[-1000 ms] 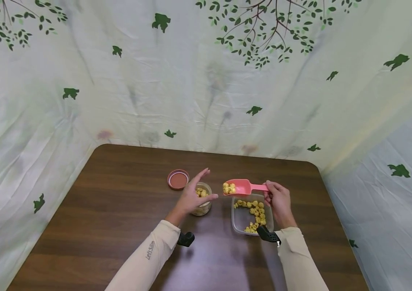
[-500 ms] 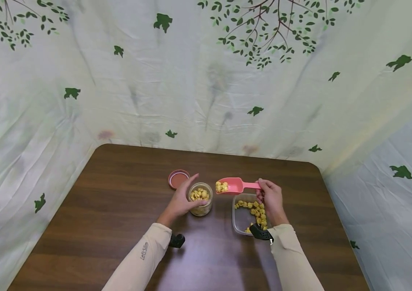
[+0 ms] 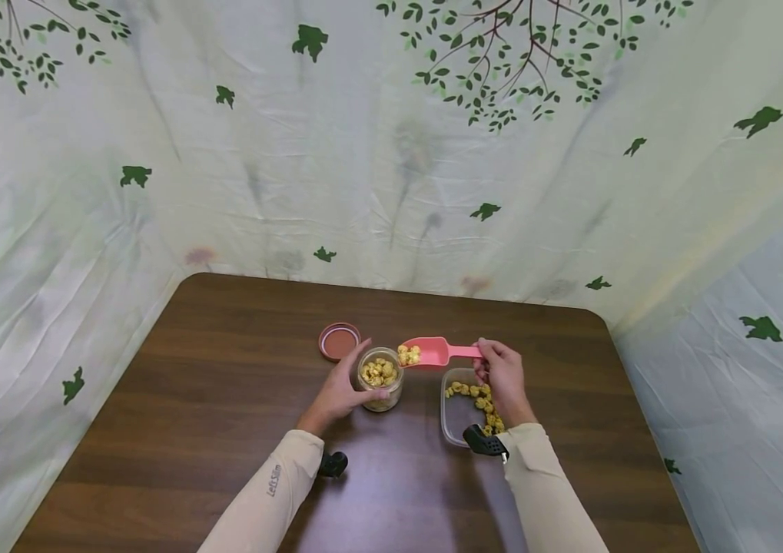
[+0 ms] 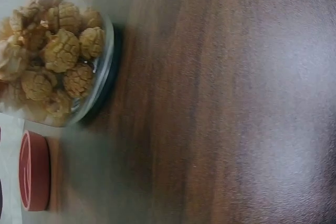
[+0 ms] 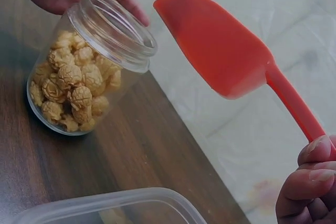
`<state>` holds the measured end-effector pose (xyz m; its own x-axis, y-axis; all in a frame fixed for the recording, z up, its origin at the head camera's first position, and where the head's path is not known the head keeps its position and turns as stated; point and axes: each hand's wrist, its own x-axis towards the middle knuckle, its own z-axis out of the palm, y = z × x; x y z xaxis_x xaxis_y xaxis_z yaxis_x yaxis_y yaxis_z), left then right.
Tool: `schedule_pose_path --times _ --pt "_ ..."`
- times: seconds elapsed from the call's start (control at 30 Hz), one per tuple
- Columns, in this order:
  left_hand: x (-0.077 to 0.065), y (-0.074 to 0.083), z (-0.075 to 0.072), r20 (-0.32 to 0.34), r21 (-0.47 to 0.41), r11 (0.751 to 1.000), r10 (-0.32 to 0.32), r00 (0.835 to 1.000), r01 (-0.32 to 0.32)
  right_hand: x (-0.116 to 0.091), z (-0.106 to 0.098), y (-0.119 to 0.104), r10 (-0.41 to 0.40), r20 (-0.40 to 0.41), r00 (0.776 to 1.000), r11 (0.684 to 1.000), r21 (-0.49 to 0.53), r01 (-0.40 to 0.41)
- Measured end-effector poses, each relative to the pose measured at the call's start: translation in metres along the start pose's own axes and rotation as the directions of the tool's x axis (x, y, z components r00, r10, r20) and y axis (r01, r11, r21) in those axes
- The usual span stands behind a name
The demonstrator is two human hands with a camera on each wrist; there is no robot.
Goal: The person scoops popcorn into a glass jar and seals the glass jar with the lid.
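In the head view a clear glass jar (image 3: 387, 402) stands upright on the table, partly filled with popcorn (image 5: 68, 85). My left hand (image 3: 337, 393) is spread about its left side, thumb in front and fairly straight fingers behind. The right wrist view shows those fingers (image 5: 128, 3) close behind the jar's mouth. My right hand (image 3: 507, 382) grips the handle of a pink scoop (image 3: 436, 352), which carries several popcorn pieces (image 3: 408, 355) at its front. The scoop's tip is right at the jar's right rim in the head view; in the right wrist view it faces the mouth.
A clear plastic container (image 3: 446, 436) with more popcorn (image 3: 481, 392) sits under my right forearm and hand. Behind the jar, to the left, lies a red lid (image 3: 339, 342). A leaf-patterned curtain (image 3: 391, 192) surrounds the back and sides of the brown table (image 3: 225, 369).
My right hand has carried the loaded scoop leftward to the jar's rim. The left hand has shifted left and lower and now brackets the jar, whose mouth has come into view.
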<state>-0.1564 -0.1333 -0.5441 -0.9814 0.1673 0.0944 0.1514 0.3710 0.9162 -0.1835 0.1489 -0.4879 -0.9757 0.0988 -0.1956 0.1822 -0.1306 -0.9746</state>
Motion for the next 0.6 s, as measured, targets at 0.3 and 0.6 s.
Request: schedule_pose_path --times 0.3,0.6 --pt "-0.002 -0.010 0.007 -0.016 -0.051 0.998 -0.031 0.999 0.031 -0.001 0.008 0.004 0.019 0.024 1.000 0.999 -0.026 -0.019" --pt "-0.003 -0.015 0.012 -0.041 -0.093 0.995 -0.032 0.999 0.028 -0.005 0.016 0.004 0.016 0.022 1.000 0.999 -0.036 -0.015"
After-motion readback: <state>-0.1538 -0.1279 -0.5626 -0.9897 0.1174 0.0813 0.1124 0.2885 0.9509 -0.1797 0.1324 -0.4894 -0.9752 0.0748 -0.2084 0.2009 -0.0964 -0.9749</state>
